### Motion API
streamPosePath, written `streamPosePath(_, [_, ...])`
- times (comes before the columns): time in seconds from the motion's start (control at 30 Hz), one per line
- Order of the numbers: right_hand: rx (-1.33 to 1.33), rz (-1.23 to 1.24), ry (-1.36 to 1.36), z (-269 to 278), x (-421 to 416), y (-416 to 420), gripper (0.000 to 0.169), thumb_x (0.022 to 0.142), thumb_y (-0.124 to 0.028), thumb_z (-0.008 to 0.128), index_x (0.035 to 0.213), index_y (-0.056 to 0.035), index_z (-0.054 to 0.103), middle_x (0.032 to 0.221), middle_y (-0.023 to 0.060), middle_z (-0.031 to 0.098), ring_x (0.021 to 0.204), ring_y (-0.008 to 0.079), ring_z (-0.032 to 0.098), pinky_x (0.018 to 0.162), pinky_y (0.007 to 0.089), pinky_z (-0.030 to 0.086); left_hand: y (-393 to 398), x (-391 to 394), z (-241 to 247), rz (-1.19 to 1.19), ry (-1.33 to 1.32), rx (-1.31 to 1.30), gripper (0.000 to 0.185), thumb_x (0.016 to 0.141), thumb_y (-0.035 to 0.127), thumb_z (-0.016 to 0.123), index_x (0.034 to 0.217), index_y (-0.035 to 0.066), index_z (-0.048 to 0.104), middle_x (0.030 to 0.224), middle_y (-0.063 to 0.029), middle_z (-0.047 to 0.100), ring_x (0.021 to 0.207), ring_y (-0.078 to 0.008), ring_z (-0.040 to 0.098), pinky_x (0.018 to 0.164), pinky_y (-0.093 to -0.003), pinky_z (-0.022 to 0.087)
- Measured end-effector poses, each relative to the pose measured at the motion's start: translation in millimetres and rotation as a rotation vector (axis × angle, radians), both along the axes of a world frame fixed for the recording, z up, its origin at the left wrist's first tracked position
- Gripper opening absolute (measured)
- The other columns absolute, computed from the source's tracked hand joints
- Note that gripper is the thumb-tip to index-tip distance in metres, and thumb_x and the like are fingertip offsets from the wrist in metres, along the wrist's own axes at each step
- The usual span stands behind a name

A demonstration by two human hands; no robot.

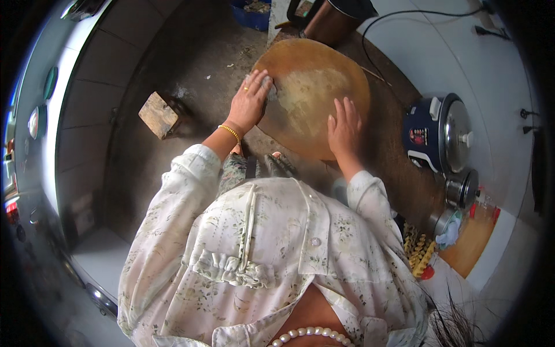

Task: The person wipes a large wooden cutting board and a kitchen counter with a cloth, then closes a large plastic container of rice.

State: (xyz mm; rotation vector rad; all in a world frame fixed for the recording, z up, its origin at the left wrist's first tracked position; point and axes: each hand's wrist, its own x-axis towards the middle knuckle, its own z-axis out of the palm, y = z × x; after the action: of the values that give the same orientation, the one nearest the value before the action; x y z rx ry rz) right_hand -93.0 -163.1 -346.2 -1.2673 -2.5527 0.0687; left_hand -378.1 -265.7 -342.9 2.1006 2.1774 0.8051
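A large rounded wooden board, brown at the rim and paler in the middle, lies before me. My left hand, with a ring and a yellow beaded bracelet at the wrist, rests on the board's left edge, its fingers slightly apart. On the right part of the board is my right hand, palm down, fingers extended and thumb a little apart. Neither hand appears to hold anything.
A small wooden stool stands on the floor at left. Beyond the board are a copper-coloured kettle and a blue basin. At right are a blue rice cooker, a metal pot and a black cable.
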Motion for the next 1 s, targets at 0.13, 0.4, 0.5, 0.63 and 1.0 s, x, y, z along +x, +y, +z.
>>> streamPosePath(0.13, [0.020,0.001,0.011,-5.6,1.5,0.9,0.055,0.094,-0.028,0.060,0.146,-0.0186,0.044,0.153,0.0106,0.037,0.142,0.0317,0.034,0.117,0.0496,0.024,-6.3,38.1,-6.1,0.084,-0.128,0.070,0.052,0.075,-0.006,0.058,0.126,0.002,0.060,0.142,-0.0167,0.051,0.137,-0.0379,0.042,0.116,-0.0483,0.033])
streamPosePath(0.4, [-0.254,0.064,0.358,-0.1,8.5,17.5,0.044,0.090,-0.022,0.067,0.131,-0.0105,0.058,0.139,0.0128,0.055,0.132,0.0344,0.048,0.108,0.0420,0.040,-39.8,117.3,-2.3,-0.381,-0.157,-0.094,0.048,0.081,0.005,0.060,0.129,0.005,0.060,0.148,-0.0133,0.048,0.141,-0.0312,0.040,0.118,-0.0516,0.027])
streamPosePath(0.5, [-0.448,-0.045,0.656,15.9,15.6,10.5,0.037,0.095,-0.015,0.059,0.132,-0.0079,0.057,0.136,0.0156,0.058,0.127,0.0333,0.054,0.105,0.0401,0.042,-28.8,124.0,1.1,-0.527,-0.170,-0.114,0.044,0.086,0.006,0.058,0.130,0.005,0.060,0.147,-0.0132,0.049,0.141,-0.0295,0.040,0.118,-0.0515,0.028])
streamPosePath(0.63, [-0.504,0.007,0.706,25.9,11.2,-22.1,0.034,0.100,-0.009,0.050,0.132,-0.0055,0.057,0.132,0.0160,0.061,0.120,0.0301,0.059,0.098,0.0383,0.048,-32.1,112.7,40.4,-0.478,-0.485,-0.037,0.048,0.081,0.004,0.067,0.128,0.006,0.060,0.145,-0.0143,0.050,0.141,-0.0367,0.038,0.116,-0.0479,0.032])
streamPosePath(1.0, [0.003,0.464,0.025,-0.1,-73.9,-87.8,0.047,0.083,-0.029,0.065,0.129,-0.0207,0.062,0.145,0.0071,0.048,0.141,0.0333,0.035,0.113,0.0594,0.027,-21.3,0.7,23.5,0.078,-0.006,-0.133,0.046,0.096,0.023,0.056,0.139,0.008,0.050,0.154,-0.0105,0.040,0.146,-0.0326,0.031,0.116,-0.0517,0.027])
